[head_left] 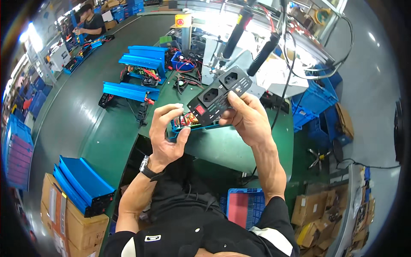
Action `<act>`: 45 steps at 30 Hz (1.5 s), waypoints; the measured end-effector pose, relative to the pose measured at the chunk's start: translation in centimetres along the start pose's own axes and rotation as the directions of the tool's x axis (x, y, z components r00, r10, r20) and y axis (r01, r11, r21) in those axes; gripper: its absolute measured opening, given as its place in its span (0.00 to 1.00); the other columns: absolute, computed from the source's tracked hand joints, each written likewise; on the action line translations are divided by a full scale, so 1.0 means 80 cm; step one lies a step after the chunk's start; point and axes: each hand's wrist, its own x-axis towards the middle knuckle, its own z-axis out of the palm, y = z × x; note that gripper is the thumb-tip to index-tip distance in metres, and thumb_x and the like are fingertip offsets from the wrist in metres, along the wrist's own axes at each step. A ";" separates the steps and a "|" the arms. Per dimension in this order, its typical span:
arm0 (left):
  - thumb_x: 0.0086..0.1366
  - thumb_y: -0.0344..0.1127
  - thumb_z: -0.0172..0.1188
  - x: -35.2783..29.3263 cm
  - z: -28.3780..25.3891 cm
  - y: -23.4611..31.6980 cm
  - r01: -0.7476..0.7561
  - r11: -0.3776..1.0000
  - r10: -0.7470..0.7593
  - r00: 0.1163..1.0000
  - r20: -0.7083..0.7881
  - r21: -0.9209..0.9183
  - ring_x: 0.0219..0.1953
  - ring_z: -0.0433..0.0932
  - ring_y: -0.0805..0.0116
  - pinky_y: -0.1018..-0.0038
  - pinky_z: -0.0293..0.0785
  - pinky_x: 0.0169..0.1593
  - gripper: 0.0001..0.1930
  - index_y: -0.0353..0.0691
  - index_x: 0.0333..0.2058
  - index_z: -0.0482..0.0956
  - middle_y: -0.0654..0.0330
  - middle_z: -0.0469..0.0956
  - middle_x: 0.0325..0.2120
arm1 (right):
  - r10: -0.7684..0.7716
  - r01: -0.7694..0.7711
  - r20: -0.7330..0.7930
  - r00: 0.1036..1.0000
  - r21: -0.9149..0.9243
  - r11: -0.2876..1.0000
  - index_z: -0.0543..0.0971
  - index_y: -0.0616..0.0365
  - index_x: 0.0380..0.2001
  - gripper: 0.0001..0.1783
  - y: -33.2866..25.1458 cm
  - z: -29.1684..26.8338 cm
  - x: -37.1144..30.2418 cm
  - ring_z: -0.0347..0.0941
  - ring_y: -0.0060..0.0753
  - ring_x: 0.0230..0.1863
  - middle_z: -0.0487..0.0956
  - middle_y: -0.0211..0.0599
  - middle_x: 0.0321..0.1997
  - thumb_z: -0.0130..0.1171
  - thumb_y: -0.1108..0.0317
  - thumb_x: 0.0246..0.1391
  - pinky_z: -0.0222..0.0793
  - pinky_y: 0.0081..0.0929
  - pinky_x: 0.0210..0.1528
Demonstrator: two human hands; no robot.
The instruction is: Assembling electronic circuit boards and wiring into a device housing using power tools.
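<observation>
We see a black panel (223, 89) with two sockets and a red switch (200, 109), raised tilted above the green surface (222, 145), between our two hands. Our right hand (252, 118) grasps it by its right end, with the thumb upon the face and the other fingers underneath. Our left hand (165, 135) is not clenched: its thumb and fingers are curved and stand apart, close to the panel's switch end. Between them we see coloured wires (185, 121); whether the fingertips touch these, we cannot tell. A dark watch (148, 169) is on our left wrist.

Beyond the left hand, there lie on the surface a nearer blue housing (130, 91) and, behind it, some more blue housings (143, 60). Just beyond the panel, two black tools (234, 36) hang on cables. To the left of our left forearm, further blue housings (85, 180) rest on a cardboard box (92, 233). Far beyond the left hand, another person (92, 25) is by the curved surface.
</observation>
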 end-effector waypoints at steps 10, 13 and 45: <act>0.55 0.27 0.65 0.016 0.017 -0.002 0.140 0.979 -0.162 0.976 -0.145 -0.150 0.45 0.79 0.54 0.64 0.75 0.51 0.18 0.34 0.45 0.73 0.48 0.78 0.43 | 0.011 -0.009 0.053 0.999 -0.049 0.999 0.80 0.62 0.47 0.14 -0.007 0.000 0.039 0.83 0.23 0.32 0.85 0.33 0.38 0.58 0.61 0.72 0.85 0.29 0.37; 0.56 0.27 0.65 0.022 0.017 -0.002 0.138 0.985 -0.151 0.979 -0.135 -0.102 0.44 0.79 0.54 0.65 0.75 0.50 0.17 0.35 0.44 0.73 0.48 0.78 0.42 | 0.029 -0.029 0.007 1.000 0.017 0.999 0.79 0.63 0.45 0.13 -0.015 0.002 0.045 0.83 0.24 0.32 0.84 0.34 0.36 0.58 0.63 0.72 0.85 0.30 0.36; 0.63 0.28 0.67 0.043 0.000 -0.009 0.531 0.810 -0.510 0.848 0.148 -0.251 0.52 0.74 0.62 0.66 0.70 0.58 0.09 0.33 0.40 0.80 0.57 0.77 0.45 | 0.061 -0.030 -0.086 0.994 0.323 0.946 0.74 0.69 0.44 0.09 0.011 0.067 0.035 0.83 0.35 0.46 0.80 0.44 0.47 0.56 0.72 0.70 0.86 0.36 0.51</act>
